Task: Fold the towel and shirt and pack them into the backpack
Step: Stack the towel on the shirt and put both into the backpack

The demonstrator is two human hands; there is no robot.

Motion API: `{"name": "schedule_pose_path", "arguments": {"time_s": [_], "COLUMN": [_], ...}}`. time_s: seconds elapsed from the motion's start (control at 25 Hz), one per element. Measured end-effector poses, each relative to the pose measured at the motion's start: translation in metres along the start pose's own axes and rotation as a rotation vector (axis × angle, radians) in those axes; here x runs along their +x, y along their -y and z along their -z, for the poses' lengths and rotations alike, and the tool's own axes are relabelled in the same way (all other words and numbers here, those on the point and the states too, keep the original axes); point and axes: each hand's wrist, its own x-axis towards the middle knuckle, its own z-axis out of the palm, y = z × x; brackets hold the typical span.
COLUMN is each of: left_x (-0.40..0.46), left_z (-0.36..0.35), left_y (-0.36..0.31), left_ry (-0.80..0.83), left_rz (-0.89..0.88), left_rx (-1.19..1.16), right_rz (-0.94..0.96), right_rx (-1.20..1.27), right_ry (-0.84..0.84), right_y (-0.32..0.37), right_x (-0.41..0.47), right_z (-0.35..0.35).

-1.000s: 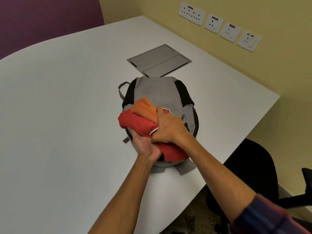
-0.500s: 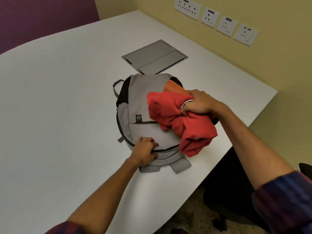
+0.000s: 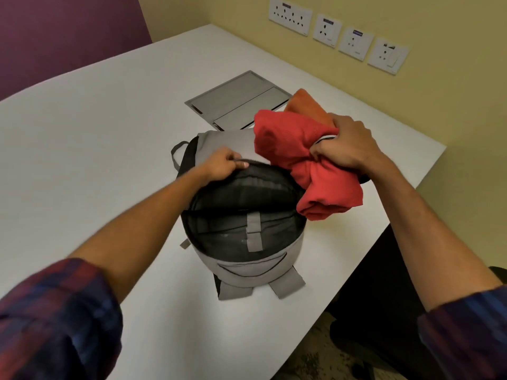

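A grey backpack (image 3: 241,263) lies on the white table with its main compartment unzipped and its dark inside showing. My left hand (image 3: 223,167) grips the front flap's edge and holds it lifted away from me. My right hand (image 3: 347,145) clutches a bundle of the folded red shirt (image 3: 304,157) and the orange towel (image 3: 307,105), which sits behind the shirt. The bundle hangs in the air over the right rim of the opening.
The white table (image 3: 96,160) has a grey flush cable hatch (image 3: 238,100) beyond the backpack. Its edge runs along the right, with a dark chair (image 3: 384,283) below it. Wall sockets (image 3: 332,31) line the yellow wall.
My left hand moved from the bag's near end to the flap and pulled the compartment open. My right hand carried the bundle a little right and farther away.
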Motion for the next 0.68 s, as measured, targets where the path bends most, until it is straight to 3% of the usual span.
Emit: {"name": "schedule_pose_path", "arguments": {"time_s": [0.2,0.32,0.4,0.52,0.68], "left_x": [0.057,0.077,0.083,0.087,0.093], "left_z": [0.039,0.055,0.066,0.071,0.066], "left_y": [-0.029,-0.038,-0.040,-0.047,-0.052], "left_ry": [-0.151,-0.166,-0.151,-0.091,-0.135], "left_rz": [0.023,0.017,0.031,0.019,-0.003], "left_rx": [0.005,0.015,-0.007,-0.038,-0.009], "right_rz": [0.049,0.291,0.399,0.434,0.440], "right_rx": [-0.113,-0.081,-0.201,-0.408,-0.537], "right_ry": [-0.411,-0.599,-0.526,-0.261,0.026], "right_y": [0.026,0.026,0.012,-0.019,-0.040], "right_x": [-0.005,-0.026,-0.039,-0.055,-0.068], "right_z": [-0.035,-0.103,-0.158,-0.230,-0.268]}}
